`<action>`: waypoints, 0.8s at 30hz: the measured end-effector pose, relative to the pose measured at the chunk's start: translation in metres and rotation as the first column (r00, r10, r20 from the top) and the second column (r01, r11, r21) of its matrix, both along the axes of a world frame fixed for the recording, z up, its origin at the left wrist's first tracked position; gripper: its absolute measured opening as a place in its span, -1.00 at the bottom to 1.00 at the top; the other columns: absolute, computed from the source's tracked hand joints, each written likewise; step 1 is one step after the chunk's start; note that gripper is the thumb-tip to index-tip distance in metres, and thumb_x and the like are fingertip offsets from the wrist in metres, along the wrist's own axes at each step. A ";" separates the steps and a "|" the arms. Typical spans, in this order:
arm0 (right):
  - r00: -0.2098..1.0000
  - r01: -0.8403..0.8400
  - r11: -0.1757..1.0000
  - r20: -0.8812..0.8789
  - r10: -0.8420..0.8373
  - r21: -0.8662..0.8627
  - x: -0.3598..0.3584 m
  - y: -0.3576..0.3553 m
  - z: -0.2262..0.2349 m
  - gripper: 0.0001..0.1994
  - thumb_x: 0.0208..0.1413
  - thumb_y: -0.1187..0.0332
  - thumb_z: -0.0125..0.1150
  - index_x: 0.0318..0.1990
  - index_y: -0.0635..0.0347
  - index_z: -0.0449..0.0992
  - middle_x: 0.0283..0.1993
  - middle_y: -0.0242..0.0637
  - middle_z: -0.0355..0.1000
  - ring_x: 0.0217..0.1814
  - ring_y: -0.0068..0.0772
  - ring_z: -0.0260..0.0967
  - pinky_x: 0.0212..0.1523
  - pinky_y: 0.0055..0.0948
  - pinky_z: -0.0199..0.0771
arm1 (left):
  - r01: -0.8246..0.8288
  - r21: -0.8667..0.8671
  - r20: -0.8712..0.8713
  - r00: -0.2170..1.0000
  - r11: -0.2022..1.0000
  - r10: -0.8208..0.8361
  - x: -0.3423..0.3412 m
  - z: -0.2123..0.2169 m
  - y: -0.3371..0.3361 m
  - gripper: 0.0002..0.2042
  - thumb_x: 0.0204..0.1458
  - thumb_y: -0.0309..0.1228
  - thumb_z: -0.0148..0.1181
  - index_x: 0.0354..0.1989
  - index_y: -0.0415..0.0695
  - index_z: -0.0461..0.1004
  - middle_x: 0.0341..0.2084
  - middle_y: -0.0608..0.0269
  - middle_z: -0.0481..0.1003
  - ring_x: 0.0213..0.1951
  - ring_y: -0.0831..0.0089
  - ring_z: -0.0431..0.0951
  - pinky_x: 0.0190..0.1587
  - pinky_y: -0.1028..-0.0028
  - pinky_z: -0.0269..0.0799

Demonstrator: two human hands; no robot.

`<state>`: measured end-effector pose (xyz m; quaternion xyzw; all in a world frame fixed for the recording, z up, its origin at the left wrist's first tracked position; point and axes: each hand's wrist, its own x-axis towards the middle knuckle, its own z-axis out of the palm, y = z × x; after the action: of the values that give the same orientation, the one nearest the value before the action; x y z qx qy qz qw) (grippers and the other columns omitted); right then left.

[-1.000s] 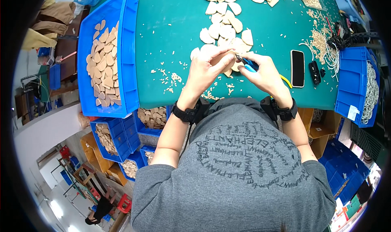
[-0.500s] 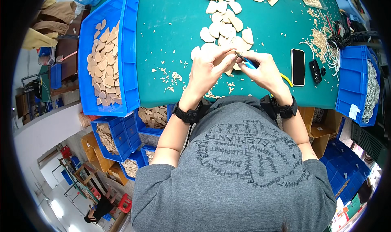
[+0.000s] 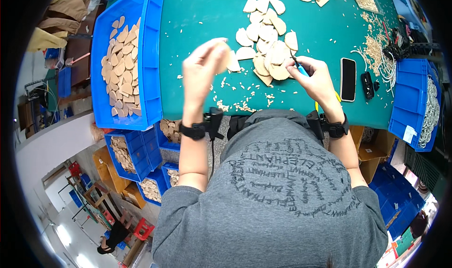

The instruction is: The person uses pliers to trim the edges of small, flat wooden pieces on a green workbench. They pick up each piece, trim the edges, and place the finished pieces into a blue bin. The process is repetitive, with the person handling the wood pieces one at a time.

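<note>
One flat tan piece [image 3: 223,60], probably light, stiff and best held by its rim, is pinched in the part-closed left hand [image 3: 199,68], blue-handled pliers [image 3: 302,69] are gripped in the curled right hand [image 3: 316,78], and similar pieces [image 3: 278,56] are heaped between both.

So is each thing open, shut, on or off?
Left hand: shut on tan piece.
Right hand: shut on blue tool.
Blue tool: can't tell if open.
Phone: flat, screen dark.
Big left bin: open, partly filled.
Bin of pale loops: open.
Loose tan pieces: spread, some overlapping.
</note>
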<state>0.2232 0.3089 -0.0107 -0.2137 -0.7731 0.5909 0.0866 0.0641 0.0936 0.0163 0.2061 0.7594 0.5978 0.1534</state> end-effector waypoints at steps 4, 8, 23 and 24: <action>0.998 0.013 1.000 0.056 -0.012 -0.016 0.008 0.008 0.004 -0.85 -0.01 0.38 0.26 -0.32 0.27 0.55 -0.50 -0.46 0.43 -0.48 -0.77 0.24 -0.49 -0.65 0.25 | -0.585 0.204 -0.186 0.764 0.785 0.618 -0.083 -0.010 -0.081 -0.57 0.17 -0.29 0.12 0.08 -0.37 0.29 -0.04 0.03 0.42 -0.10 0.40 0.48 -0.04 0.43 0.44; 0.998 -0.012 1.000 0.059 0.012 0.004 0.008 0.006 0.000 -0.84 0.00 0.36 0.25 -0.33 0.27 0.55 -0.50 -0.46 0.42 -0.48 -0.77 0.25 -0.50 -0.65 0.24 | -0.764 -0.163 -0.687 0.542 0.624 0.484 -0.105 -0.082 -0.085 -0.40 -0.07 -0.17 0.36 0.04 -0.36 0.33 -0.01 -0.10 0.38 -0.03 0.14 0.43 0.03 0.24 0.37; 0.992 -0.071 0.982 0.118 0.050 0.176 0.003 -0.016 0.018 -0.77 -0.02 0.33 0.26 -0.20 0.19 0.55 -0.30 -0.19 0.50 -0.29 -0.27 0.47 -0.19 -0.39 0.43 | 0.008 0.313 0.561 0.806 0.950 -0.192 0.020 -0.046 0.035 -0.64 0.00 -0.41 0.31 -0.04 -0.26 0.40 -0.23 0.17 0.54 -0.23 0.50 0.57 -0.21 0.52 0.55; 0.995 -0.064 0.983 0.090 0.049 0.173 0.002 -0.017 0.018 -0.78 -0.02 0.33 0.25 -0.20 0.18 0.55 -0.29 -0.20 0.51 -0.29 -0.27 0.47 -0.18 -0.39 0.43 | 0.021 0.313 0.548 0.813 0.950 -0.198 0.025 -0.035 0.035 -0.66 0.00 -0.42 0.31 -0.06 -0.26 0.42 -0.23 0.20 0.53 -0.22 0.51 0.56 -0.19 0.52 0.54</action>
<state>0.2254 0.2918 0.0071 -0.2083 -0.8309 0.5130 0.0554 0.0895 0.1289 -0.0191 0.0811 0.5678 0.7275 0.3766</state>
